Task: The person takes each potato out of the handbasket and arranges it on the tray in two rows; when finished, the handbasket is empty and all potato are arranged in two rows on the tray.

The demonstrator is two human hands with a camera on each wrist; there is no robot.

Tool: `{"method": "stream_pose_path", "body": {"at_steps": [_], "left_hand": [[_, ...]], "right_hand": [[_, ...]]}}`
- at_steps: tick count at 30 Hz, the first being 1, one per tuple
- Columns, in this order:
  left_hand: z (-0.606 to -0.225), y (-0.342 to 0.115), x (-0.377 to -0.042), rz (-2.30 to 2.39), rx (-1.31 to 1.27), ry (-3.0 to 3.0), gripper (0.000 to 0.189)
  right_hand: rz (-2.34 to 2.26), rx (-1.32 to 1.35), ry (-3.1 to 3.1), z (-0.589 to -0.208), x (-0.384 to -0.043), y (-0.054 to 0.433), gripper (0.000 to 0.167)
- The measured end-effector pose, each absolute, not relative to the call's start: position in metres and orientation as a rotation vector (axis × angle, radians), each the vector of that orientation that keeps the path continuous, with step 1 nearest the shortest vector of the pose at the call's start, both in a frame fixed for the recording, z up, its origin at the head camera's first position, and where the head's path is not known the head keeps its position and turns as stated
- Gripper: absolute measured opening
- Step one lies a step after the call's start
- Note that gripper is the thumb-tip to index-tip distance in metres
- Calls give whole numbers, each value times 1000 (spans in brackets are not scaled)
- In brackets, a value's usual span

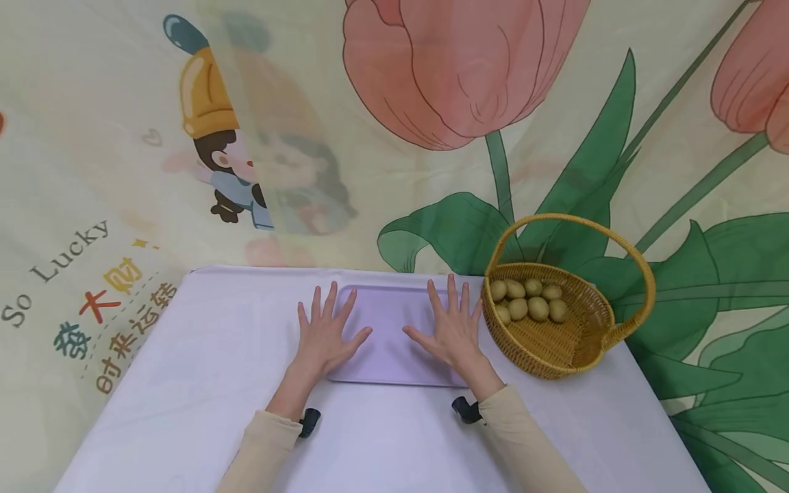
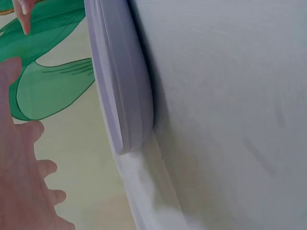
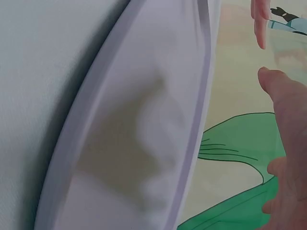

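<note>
A pale purple rectangular tray (image 1: 388, 342) lies on the white-covered table. My left hand (image 1: 323, 335) hovers over its left end, fingers spread and thumb pointing inward. Over the right end is my right hand (image 1: 455, 332), also spread, with nothing in it. In the right wrist view, that hand's shadow falls on the tray (image 3: 144, 38), and the thumb (image 3: 283, 88) is apart from the surface. The left wrist view has the tray's rounded rim (image 2: 129, 81) beside the spread left hand (image 2: 19, 167). Both palms face down.
To the right of the tray stands a woven basket (image 1: 548, 370) with a tall arched handle (image 1: 647, 287). Several round, olive-brown pieces (image 1: 537, 308) are gathered at its left side. A printed cloth with tulips (image 1: 462, 68) hangs behind the table (image 1: 203, 356).
</note>
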State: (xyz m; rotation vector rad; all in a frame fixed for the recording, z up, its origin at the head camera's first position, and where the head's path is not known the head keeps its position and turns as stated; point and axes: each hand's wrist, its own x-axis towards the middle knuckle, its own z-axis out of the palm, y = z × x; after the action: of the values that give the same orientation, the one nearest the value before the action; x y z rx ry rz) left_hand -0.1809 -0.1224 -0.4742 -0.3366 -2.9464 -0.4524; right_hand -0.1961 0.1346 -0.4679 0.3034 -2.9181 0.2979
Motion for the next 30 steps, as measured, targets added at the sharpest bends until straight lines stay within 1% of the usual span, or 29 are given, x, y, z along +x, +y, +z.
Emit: {"method": "stream_pose_path", "body": {"at_steps": [9, 20, 30], "left_hand": [[-478, -131, -179, -492, -326, -2928, 75], [-484, -145, -180, -544, -290, -2907, 75], [-493, -160, -178, -645, -281, -2924, 71]], "right_hand": [[288, 307, -2920, -470, -194, 135, 102], [263, 332, -2957, -472, -193, 136, 101], [310, 342, -2978, -472, -191, 139, 100]]}}
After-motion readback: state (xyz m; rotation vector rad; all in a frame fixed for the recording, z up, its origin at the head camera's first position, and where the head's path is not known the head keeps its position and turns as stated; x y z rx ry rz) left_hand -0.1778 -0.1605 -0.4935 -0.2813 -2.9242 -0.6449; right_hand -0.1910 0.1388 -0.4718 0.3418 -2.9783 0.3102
